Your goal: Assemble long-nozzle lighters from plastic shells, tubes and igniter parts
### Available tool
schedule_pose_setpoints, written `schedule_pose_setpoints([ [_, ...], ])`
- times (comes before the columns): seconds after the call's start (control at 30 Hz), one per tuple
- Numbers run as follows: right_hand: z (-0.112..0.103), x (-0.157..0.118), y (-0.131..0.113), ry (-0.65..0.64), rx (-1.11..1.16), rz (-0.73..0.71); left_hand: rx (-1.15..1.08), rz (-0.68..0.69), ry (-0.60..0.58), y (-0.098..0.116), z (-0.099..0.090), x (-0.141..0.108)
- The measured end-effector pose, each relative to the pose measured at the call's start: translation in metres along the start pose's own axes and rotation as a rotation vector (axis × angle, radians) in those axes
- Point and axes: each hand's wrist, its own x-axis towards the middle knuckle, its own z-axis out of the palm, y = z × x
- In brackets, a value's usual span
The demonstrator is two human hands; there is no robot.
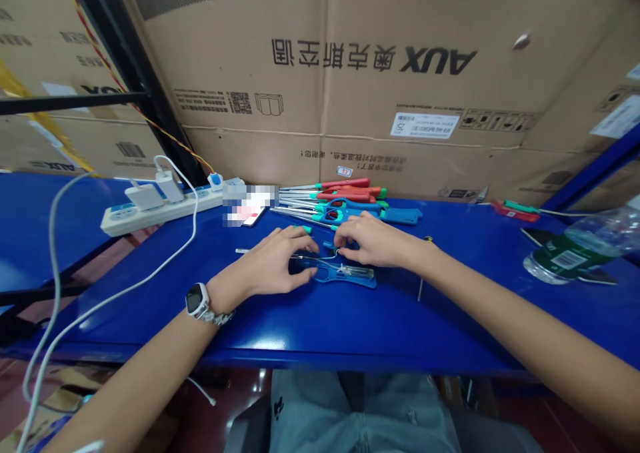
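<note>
An opened blue long-neck lighter [345, 274] lies on the blue table, its clear fuel tank [357, 273] and thin wires exposed. My left hand [273, 259] lies over its metal tube, thumb and fingers bent around the front of the casing. The tube's tip [242, 251] sticks out to the left beneath that hand. Just above the casing, my right hand [373, 239] pinches what looks like a small blue part [329, 245], beside a thin looped wire [336, 255]. Its fingertips partly hide this part. Behind both hands lies a pile of long-neck lighters [350, 196] in red and blue.
A white power strip [165, 209] with chargers and cables is at the left. A phone [253, 206] lies beside the pile. A thin screwdriver [421, 286] rests right of the casing. Farther right are a plastic bottle [570, 256] and a red lighter [515, 211]. Large cardboard boxes [350, 106] stand behind.
</note>
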Motion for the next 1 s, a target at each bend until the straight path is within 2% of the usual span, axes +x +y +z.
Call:
schedule_pose_setpoints([
  [0.17,0.009,-0.016,-0.004,0.162,0.129,0.026,-0.010,-0.012,-0.047,0.006,0.004,0.001],
  [0.37,0.023,-0.028,-0.011,0.289,0.162,0.072,-0.014,-0.004,-0.046,0.004,0.007,0.004],
  [0.43,0.022,-0.026,-0.010,0.272,0.123,0.090,-0.011,-0.004,-0.053,0.004,0.008,0.005],
  [0.6,0.009,-0.006,-0.005,0.039,-0.053,0.034,-0.051,0.019,-0.035,0.004,0.007,0.003],
  [0.7,0.004,0.008,-0.005,-0.018,-0.110,0.008,-0.075,0.011,-0.031,0.003,0.005,0.002],
  [0.83,0.003,0.016,-0.004,0.005,-0.121,-0.036,-0.053,-0.002,-0.038,0.001,0.005,0.002],
  [1.0,0.008,0.004,-0.006,0.176,-0.192,-0.086,-0.023,-0.024,-0.037,0.000,0.007,0.003],
])
